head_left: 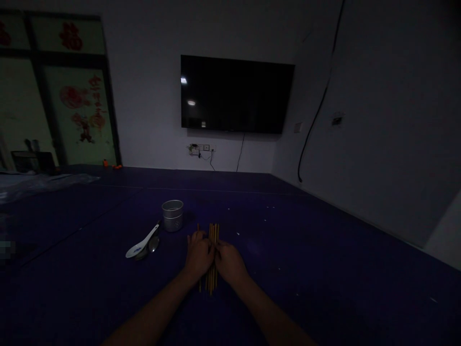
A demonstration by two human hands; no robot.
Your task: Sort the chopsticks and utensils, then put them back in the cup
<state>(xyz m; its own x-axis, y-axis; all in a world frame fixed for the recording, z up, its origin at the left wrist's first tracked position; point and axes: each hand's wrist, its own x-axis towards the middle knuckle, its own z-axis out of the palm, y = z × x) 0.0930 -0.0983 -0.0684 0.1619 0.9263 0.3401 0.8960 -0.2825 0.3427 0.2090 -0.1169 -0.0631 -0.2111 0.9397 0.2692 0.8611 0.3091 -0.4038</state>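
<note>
Several yellowish-brown chopsticks (212, 283) lie side by side on the dark blue surface, pointing away from me. My left hand (199, 254) is closed over them from the left, its fingers partly hidden by the dim light. From the right, my right hand (229, 259) presses against the same bundle with bent fingers. One single chopstick (200, 286) sticks out beneath my left hand, a little apart from the rest. To the left are a metal cup (173, 217), a white soup spoon (141, 245) and a metal spoon (153, 243) partly beneath it.
The blue surface (288, 298) stretches to the walls, with small white scraps on it. Crumpled clear plastic (50, 185) lies at the far left. A television (237, 93) hangs on the back wall, and a black cable (317, 115) runs down the right wall.
</note>
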